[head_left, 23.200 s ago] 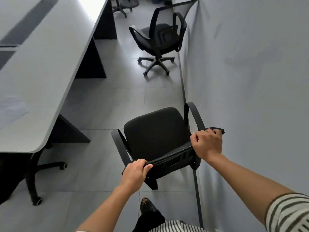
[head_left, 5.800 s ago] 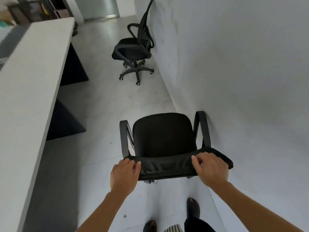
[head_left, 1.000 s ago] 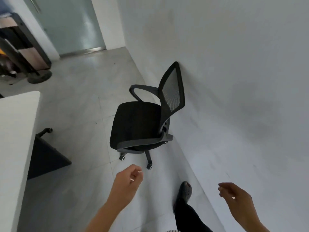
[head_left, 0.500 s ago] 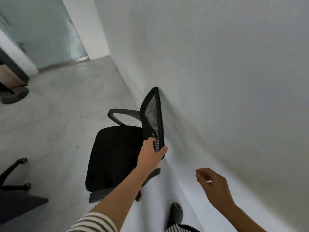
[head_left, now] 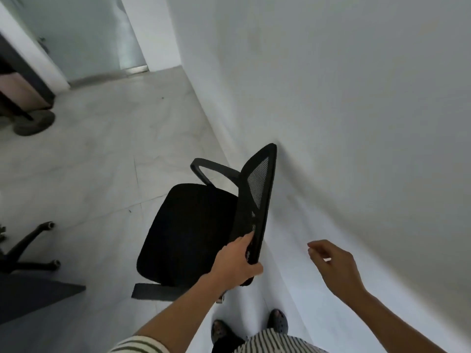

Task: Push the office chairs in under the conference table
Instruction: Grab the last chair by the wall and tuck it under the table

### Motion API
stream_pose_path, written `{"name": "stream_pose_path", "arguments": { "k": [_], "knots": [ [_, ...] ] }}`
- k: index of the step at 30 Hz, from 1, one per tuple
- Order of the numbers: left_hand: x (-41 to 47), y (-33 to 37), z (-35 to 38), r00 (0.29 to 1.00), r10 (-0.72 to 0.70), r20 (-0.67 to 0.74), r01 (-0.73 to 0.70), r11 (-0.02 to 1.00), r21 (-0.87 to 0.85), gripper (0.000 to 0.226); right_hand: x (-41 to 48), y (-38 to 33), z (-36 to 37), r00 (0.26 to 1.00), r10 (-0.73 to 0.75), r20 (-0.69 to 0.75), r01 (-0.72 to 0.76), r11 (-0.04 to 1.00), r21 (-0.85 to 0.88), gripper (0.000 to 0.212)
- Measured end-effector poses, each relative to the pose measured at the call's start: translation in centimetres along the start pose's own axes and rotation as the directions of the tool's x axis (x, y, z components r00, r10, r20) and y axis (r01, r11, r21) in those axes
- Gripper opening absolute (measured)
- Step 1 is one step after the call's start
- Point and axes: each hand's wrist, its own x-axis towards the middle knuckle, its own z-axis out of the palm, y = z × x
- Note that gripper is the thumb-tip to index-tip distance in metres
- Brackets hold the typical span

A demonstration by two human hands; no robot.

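Observation:
A black office chair [head_left: 188, 233] with a mesh backrest [head_left: 257, 200] stands close to the white wall, its seat facing left. My left hand [head_left: 237, 261] grips the near edge of the backrest. My right hand [head_left: 334, 263] hangs free to the right of the chair near the wall, fingers loosely curled and holding nothing. The far armrest [head_left: 214, 168] shows behind the seat. The chair's base is hidden under the seat. The tabletop is out of view.
The white wall [head_left: 356, 123] runs along the right. At the left edge lie the wheeled base of another chair [head_left: 25, 248] and a dark table support [head_left: 33, 294]. A glass door [head_left: 84, 39] stands at the back beyond light tiled floor [head_left: 102, 161].
My left hand keeps hold of the backrest edge. The chair now sits a little farther right in view, and my right hand has shifted slightly right along the wall.

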Motion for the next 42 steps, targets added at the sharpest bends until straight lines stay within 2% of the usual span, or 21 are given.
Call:
{"name": "stream_pose_path", "arguments": {
  "k": [2, 4, 6, 9, 12, 16, 19, 20, 22, 24, 29, 32, 39, 42],
  "knots": [
    [-2.1, -1.8, -0.2, 0.999, 0.016, 0.028, -0.017, 1.0, 0.026, 0.082, 1.8, -2.1, 0.8, 0.998, -0.052, -0.019, 0.051, 0.997, -0.057, 0.013],
    [-4.3, -3.8, -0.6, 0.998, 0.017, 0.062, -0.021, 0.998, 0.059, 0.08, 3.4, -3.9, 2.0, 0.99, -0.13, -0.047, 0.121, 0.98, -0.158, 0.021],
    [-6.3, -5.7, -1.2, 0.995, 0.002, 0.097, -0.008, 0.998, 0.063, 0.078, 5.0, -5.5, 3.4, 0.967, -0.247, -0.063, 0.218, 0.929, -0.299, 0.028],
    [-9.2, -8.6, -2.4, 0.995, -0.038, 0.097, 0.035, 0.999, 0.035, 0.072, 7.2, -6.9, 5.6, 0.93, -0.366, -0.002, 0.327, 0.834, -0.445, 0.034],
    [-11.9, -11.2, -3.3, 0.993, -0.11, 0.035, 0.109, 0.994, 0.011, 0.065, 8.0, -6.9, 7.7, 0.928, -0.356, 0.113, 0.362, 0.784, -0.504, 0.047],
    [-13.9, -13.2, -4.3, 0.977, -0.211, -0.026, 0.21, 0.977, -0.025, 0.056, 4.7, -6.8, 9.9, 0.931, -0.339, 0.132, 0.357, 0.781, -0.513, 0.045],
    [-14.2, -13.5, -4.2, 0.945, -0.325, -0.027, 0.316, 0.932, -0.179, 0.06, 3.1, -6.0, 10.3, 0.924, -0.354, 0.148, 0.376, 0.762, -0.527, 0.037],
    [-14.3, -13.5, -3.8, 0.936, -0.347, -0.057, 0.333, 0.928, -0.166, 0.066, 3.0, -5.8, 10.3, 0.918, -0.367, 0.149, 0.387, 0.754, -0.531, 0.035],
    [-14.2, -13.9, -2.7, 0.921, -0.359, -0.149, 0.365, 0.931, 0.019, 0.085, 3.0, -5.5, 10.6, 0.908, -0.386, 0.164, 0.408, 0.722, -0.558, 0.033],
    [-14.3, -14.4, -1.3, 0.905, -0.383, -0.184, 0.405, 0.909, 0.1, 0.095, 3.0, -5.1, 10.8, 0.885, -0.43, 0.179, 0.451, 0.693, -0.563, 0.036],
    [-14.8, -13.6, 2.5, 0.841, -0.485, -0.24, 0.504, 0.864, 0.021, 0.099, 4.3, -4.2, 10.3, 0.825, -0.514, 0.235, 0.554, 0.651, -0.519, 0.039],
    [-15.1, -12.1, 4.6, 0.788, -0.552, -0.272, 0.564, 0.825, -0.042, 0.093, 6.5, -4.7, 10.6, 0.773, -0.57, 0.278, 0.625, 0.608, -0.489, 0.04],
    [-16.0, -9.2, 7.3, 0.613, -0.685, -0.394, 0.65, 0.721, -0.241, 0.088, 10.8, -8.3, 13.4, 0.568, -0.71, 0.415, 0.818, 0.433, -0.379, 0.035],
    [-16.4, -8.3, 7.5, 0.533, -0.732, -0.424, 0.671, 0.671, -0.315, 0.067, 11.7, -10.9, 15.8, 0.497, -0.743, 0.448, 0.865, 0.378, -0.331, 0.035]
  ]
}}
